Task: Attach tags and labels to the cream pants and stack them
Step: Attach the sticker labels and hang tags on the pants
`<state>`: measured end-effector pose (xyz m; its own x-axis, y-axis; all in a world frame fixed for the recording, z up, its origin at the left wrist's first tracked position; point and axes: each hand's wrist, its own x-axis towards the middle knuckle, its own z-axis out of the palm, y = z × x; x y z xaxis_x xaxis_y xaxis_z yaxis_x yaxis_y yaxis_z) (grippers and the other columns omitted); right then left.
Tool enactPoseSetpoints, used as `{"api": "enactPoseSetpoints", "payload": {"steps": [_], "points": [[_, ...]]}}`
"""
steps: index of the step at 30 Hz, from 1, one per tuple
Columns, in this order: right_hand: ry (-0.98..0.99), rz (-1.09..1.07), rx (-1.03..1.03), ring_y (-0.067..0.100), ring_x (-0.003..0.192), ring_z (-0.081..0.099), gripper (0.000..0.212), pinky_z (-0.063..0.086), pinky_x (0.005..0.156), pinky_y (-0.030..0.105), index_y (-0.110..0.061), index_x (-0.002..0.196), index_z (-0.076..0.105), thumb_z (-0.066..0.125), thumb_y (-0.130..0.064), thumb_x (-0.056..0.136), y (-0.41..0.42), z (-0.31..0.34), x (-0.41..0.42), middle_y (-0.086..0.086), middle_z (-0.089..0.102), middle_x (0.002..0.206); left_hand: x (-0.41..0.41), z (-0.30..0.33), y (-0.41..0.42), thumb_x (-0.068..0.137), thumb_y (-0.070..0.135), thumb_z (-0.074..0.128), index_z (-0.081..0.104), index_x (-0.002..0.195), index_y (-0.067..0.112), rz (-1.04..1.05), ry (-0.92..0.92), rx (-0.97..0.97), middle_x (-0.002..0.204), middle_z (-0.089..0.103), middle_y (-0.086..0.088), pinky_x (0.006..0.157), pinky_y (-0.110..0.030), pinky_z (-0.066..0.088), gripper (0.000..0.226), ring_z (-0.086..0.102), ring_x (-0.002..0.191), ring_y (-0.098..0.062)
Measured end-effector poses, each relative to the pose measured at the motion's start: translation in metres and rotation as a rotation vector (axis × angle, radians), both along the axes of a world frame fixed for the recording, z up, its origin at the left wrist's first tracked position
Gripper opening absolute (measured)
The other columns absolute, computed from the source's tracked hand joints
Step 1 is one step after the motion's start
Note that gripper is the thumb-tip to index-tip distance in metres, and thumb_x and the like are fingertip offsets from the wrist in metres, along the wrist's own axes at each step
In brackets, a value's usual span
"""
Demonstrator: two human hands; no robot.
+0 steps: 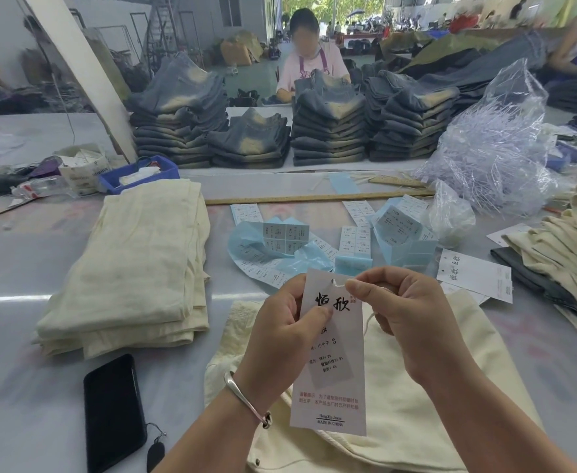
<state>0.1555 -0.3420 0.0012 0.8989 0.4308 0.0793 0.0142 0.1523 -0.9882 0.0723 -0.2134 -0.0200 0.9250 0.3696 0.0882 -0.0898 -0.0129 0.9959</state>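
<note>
Cream pants (416, 387), white tag (331, 353) with black and red print, pale blue labels (280, 240), black phone (113, 414), grey table (24, 387).

A white hang tag (329, 349) with black brush characters, an "S" size line and red print stands upright, a cream string (365, 322) threaded through its top hole. Beneath it a pair of cream pants (416, 387) lies spread on the counter (24, 387). To the left sits a folded stack of cream pants (133, 268); blue-backed label sheets (280, 240) lie scattered beyond.
</note>
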Motion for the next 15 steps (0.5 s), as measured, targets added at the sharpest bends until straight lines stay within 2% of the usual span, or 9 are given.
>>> {"api": "enactPoseSetpoints", "payload": {"steps": [3, 6, 8, 15], "points": [[0.029, -0.024, 0.001, 0.002, 0.035, 0.031, 0.011, 0.029, 0.039, 0.009, -0.007, 0.067, 0.068, 0.075, -0.004, 0.075, 0.0013, -0.0019, -0.0004, -0.009, 0.043, 0.041, -0.0002, 0.0003, 0.0001, 0.081, 0.017, 0.057, 0.069, 0.104, 0.019, -0.005, -0.004, -0.008, 0.094, 0.073, -0.011, 0.077, -0.048, 0.056, 0.026, 0.068, 0.089, -0.035], [0.052, -0.06, 0.013, 0.007, 0.04, 0.024, 0.011, 0.025, 0.038, 0.013, -0.011, 0.065, 0.07, 0.077, -0.011, 0.074, 0.0024, -0.0024, 0.0009, 0.002, 0.038, 0.049, -0.0007, 0.0003, -0.0016, 0.081, 0.017, 0.057, 0.068, 0.105, 0.02, -0.016, -0.008, -0.022, 0.095, 0.073, -0.012, 0.077, -0.047, 0.056, 0.027, 0.068, 0.089, -0.036], [0.042, -0.068, 0.017, 0.007, 0.039, 0.024, 0.011, 0.025, 0.038, 0.013, -0.011, 0.066, 0.07, 0.078, -0.011, 0.074, 0.0025, -0.0016, 0.0021, 0.004, 0.037, 0.051, -0.0009, -0.0002, -0.0024, 0.081, 0.017, 0.058, 0.068, 0.105, 0.021, -0.019, -0.002, -0.019, 0.095, 0.073, -0.011, 0.076, -0.045, 0.057, 0.027, 0.069, 0.089, -0.034], [0.03, -0.06, 0.043, 0.002, 0.032, 0.037, 0.011, 0.03, 0.038, 0.007, -0.004, 0.07, 0.067, 0.074, -0.004, 0.078, 0.001, -0.0004, 0.0025, -0.007, 0.045, 0.042, -0.002, 0.0009, -0.0033, 0.081, 0.016, 0.057, 0.069, 0.103, 0.022, -0.026, -0.016, -0.028, 0.095, 0.073, -0.011, 0.073, -0.041, 0.057, 0.025, 0.069, 0.087, -0.033]]}}
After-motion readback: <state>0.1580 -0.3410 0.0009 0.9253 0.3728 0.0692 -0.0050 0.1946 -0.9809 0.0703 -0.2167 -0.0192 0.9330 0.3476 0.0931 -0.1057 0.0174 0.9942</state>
